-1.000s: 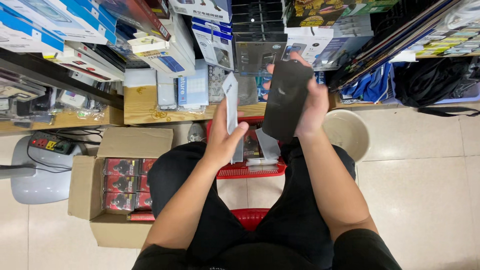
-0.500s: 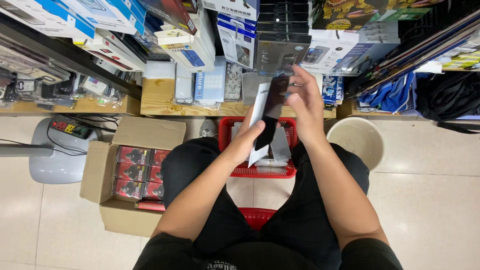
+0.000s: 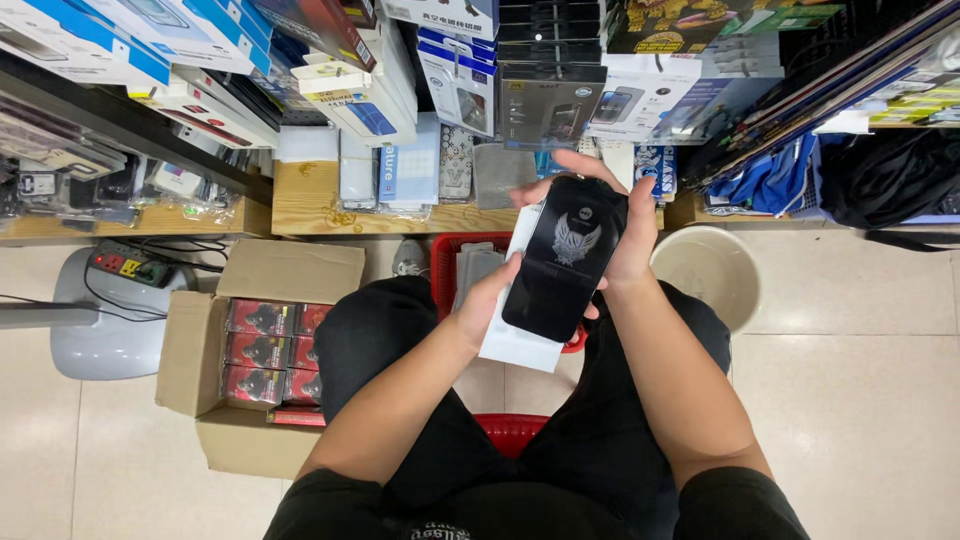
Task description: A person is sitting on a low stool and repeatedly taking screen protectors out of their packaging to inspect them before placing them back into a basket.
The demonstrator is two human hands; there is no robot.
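- While I look down from the head camera, a flat black rectangular sheet with a pale winged emblem [image 3: 566, 262] sits in front of a slim white rectangular card sleeve [image 3: 520, 335], both held above my lap, over the near rim of a red plastic basket [image 3: 447, 262] on the floor.
- My left hand [image 3: 487, 300] is closed on the left long edge of the white sleeve, thumb toward the black sheet; the forearm runs up from the lower left across my black trousers.
- My right hand [image 3: 625, 225] is clamped on the black sheet's top right corner, fingers curled over its top edge, palm against its right edge; that forearm comes up from the lower right.
- The sheet leans slightly, its top toward the shelf and its lower end overlapping the sleeve, so much of the sleeve is hidden behind it.
- Left of my knee an open brown cardboard carton [image 3: 200, 330] stands on the tiled floor, with red and black small boxes [image 3: 265, 345] packed along its right wall.
- A round cream plastic bucket [image 3: 712, 270] stands just right of the basket, partly covered by my right wrist.
- Beyond the basket, a low wooden shelf [image 3: 310, 205] carries upright packaged goods along its front edge.
- At the far left, a grey rounded stool base [image 3: 100, 330] carries a power strip with cables.
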